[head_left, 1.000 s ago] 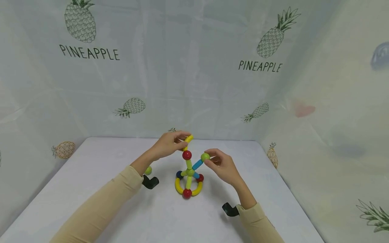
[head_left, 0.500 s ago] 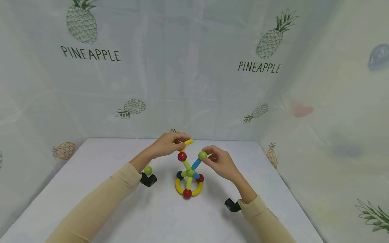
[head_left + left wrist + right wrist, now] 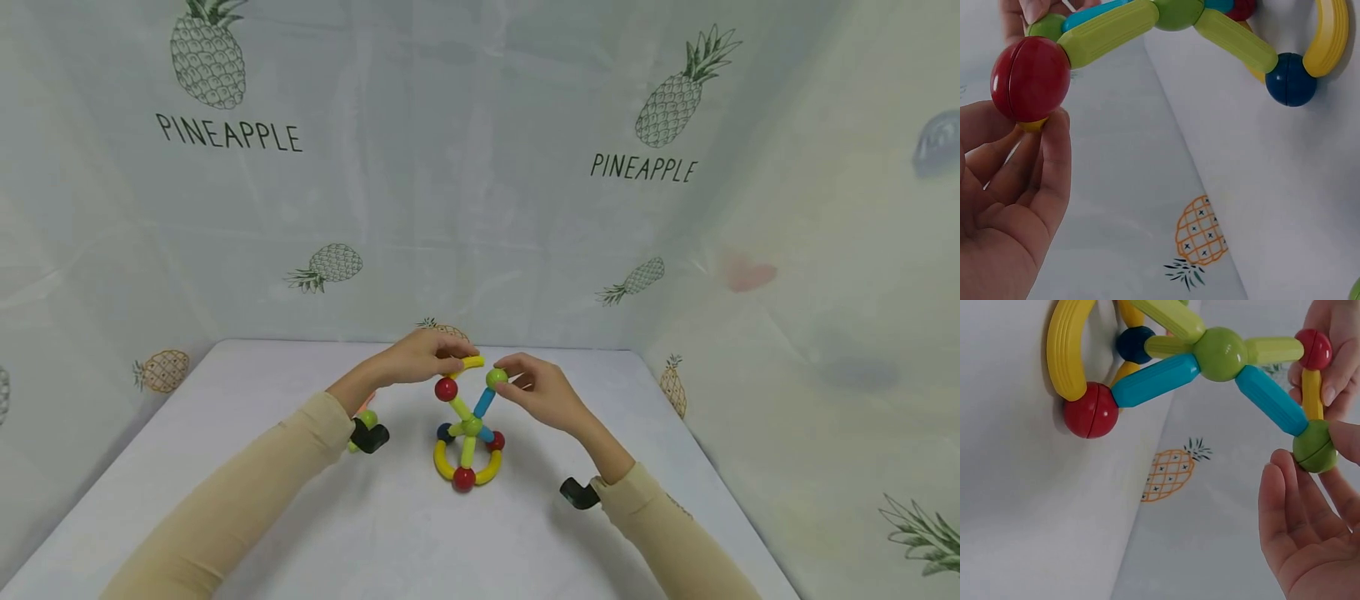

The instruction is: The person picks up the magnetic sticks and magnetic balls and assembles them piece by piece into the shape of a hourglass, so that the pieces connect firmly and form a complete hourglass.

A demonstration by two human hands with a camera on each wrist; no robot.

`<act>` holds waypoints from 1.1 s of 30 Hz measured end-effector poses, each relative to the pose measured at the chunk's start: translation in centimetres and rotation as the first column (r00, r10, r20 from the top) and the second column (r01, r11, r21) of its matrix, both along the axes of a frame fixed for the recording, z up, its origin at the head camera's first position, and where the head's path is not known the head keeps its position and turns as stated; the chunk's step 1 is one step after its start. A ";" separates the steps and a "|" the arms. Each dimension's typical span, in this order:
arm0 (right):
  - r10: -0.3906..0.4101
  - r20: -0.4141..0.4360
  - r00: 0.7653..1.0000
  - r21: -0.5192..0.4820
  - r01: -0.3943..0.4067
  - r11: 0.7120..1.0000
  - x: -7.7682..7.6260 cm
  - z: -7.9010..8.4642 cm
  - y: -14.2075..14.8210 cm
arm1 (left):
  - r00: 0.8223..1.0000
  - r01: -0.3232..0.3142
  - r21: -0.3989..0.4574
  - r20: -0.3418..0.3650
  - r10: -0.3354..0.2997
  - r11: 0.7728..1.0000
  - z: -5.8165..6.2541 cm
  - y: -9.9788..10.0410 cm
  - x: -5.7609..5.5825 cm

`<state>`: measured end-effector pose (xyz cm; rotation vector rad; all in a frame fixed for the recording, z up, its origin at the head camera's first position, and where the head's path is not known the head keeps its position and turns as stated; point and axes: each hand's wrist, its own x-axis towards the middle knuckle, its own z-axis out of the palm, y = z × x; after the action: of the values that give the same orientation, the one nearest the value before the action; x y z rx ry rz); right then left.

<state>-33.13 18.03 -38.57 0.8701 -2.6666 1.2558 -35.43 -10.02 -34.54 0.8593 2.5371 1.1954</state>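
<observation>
Ball-and-rod toy (image 3: 472,426), upright on the white counter (image 3: 525,550), between two hands. At its centre, a green hub ball (image 3: 1221,354) with rods branching outward. Low down: a dark blue ball (image 3: 446,432) to the left, a red ball (image 3: 496,440) to the right and a second red ball (image 3: 464,479) on the near side, linked in a ring by yellow arcs (image 3: 442,462). Rising from the hub: to the left, a light green rod (image 3: 461,409) tipped with the upper red ball (image 3: 446,389); to the right, a blue rod (image 3: 484,403) tipped with the upper green ball (image 3: 497,379). Left hand (image 3: 423,357): fingers pinching a yellow curved rod (image 3: 473,362), one end at the upper red ball, the other just beside the upper green ball; contact there impossible to tell. Right hand (image 3: 546,392): fingers grasping the upper green ball. At left, partly hidden behind a black wrist piece (image 3: 370,436), a further green ball (image 3: 368,418). On the far side, a pale backdrop (image 3: 480,167) printed with pineapples.
</observation>
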 end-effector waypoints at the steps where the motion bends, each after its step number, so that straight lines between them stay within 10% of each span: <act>1: -0.004 0.010 1.000 -0.002 0.004 1.000 -0.1 0.0 0.0 | 1.000 0.002 -0.009 -0.002 -0.002 1.000 0.0 0.1 0.0; 33: 0.003 0.082 0.997 0.000 -0.003 1.000 -0.1 0.2 -0.2 | 0.999 0.011 -0.057 -0.045 -0.013 0.998 -0.6 -0.2 0.4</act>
<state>-33.25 17.80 -38.40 0.8401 -2.7286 1.3199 -35.04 -10.20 -35.14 0.8966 2.5844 1.1067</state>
